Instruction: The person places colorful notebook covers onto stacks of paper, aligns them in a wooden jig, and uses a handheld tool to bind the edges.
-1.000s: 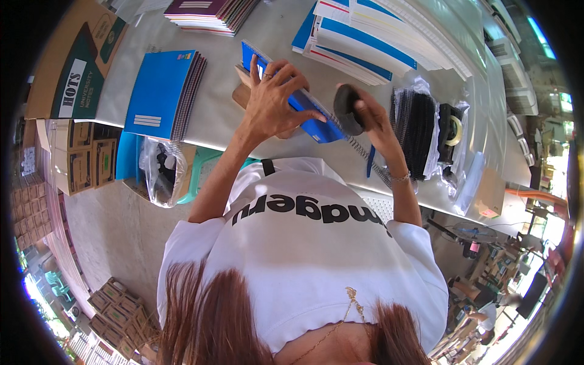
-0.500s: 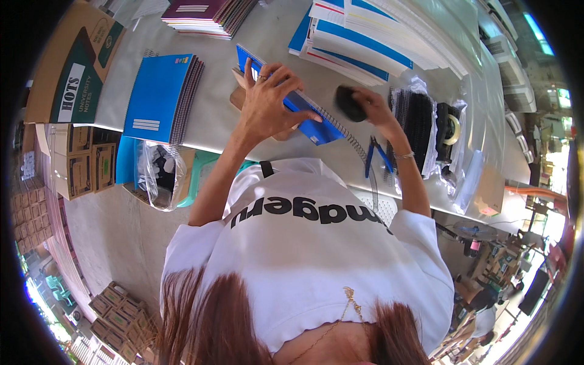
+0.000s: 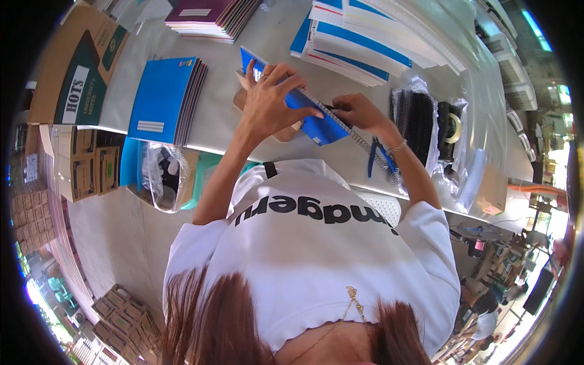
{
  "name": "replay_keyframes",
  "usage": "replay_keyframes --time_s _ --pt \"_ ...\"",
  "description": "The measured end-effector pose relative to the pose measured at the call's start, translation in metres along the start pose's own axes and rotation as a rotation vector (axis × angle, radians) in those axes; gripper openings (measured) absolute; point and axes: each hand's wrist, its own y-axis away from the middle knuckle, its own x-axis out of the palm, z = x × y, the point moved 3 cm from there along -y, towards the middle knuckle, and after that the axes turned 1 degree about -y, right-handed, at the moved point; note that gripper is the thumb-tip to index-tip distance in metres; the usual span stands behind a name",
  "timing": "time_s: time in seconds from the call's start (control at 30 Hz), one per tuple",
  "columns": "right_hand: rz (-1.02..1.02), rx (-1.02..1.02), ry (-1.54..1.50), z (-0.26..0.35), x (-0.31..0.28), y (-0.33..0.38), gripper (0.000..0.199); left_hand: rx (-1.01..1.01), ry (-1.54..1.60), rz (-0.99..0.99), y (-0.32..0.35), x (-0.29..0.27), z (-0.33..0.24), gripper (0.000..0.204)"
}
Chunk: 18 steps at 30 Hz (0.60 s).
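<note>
My left hand (image 3: 274, 97) is closed over a blue notebook (image 3: 325, 131), which stands tilted with its punched spine edge up. The thumb presses on its cover. A spiral coil (image 3: 363, 143) runs along that edge, and its free end trails off the right corner. My right hand (image 3: 365, 114) is at the spine, its fingers around a dark object (image 3: 331, 107) mostly hidden behind them and the notebook. Blue-handled pliers (image 3: 372, 159) lie beside the coil's loose end, below my right wrist. Under the notebook, a brown block (image 3: 239, 99) shows in part.
A stack of blue spiral notebooks (image 3: 161, 97) lies left, purple notebooks (image 3: 204, 13) behind. Loose page sets with blue covers (image 3: 359, 42) spread at the back. Bundled black coils (image 3: 417, 125) and a tape roll (image 3: 454, 129) sit right. A cardboard box (image 3: 109, 45) stands far left.
My right hand has moved left with the dark object, from beyond the coil to the notebook's spine. My left hand keeps its hold on the notebook.
</note>
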Motion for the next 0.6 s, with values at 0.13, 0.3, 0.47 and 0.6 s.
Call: replay_keyframes --time_s 0.13,0.3,0.47,0.6 --pt "-0.199 0.494 -0.704 -0.046 -0.009 0.014 0.026 -0.011 0.034 -0.027 0.001 -0.002 0.001 0.055" --pt "-0.044 0.028 -0.539 0.027 -0.01 0.004 0.035 0.025 0.007 -0.069 0.002 0.003 0.004 0.052" --pt "-0.108 0.314 -0.292 -0.028 -0.016 0.009 0.037 0.006 -0.001 -0.088 0.0 0.0 0.001 0.051" --pt "-0.024 0.069 -0.866 0.013 -0.043 0.006 0.034 0.005 -0.014 -0.155 0.001 -0.001 0.005 0.053"
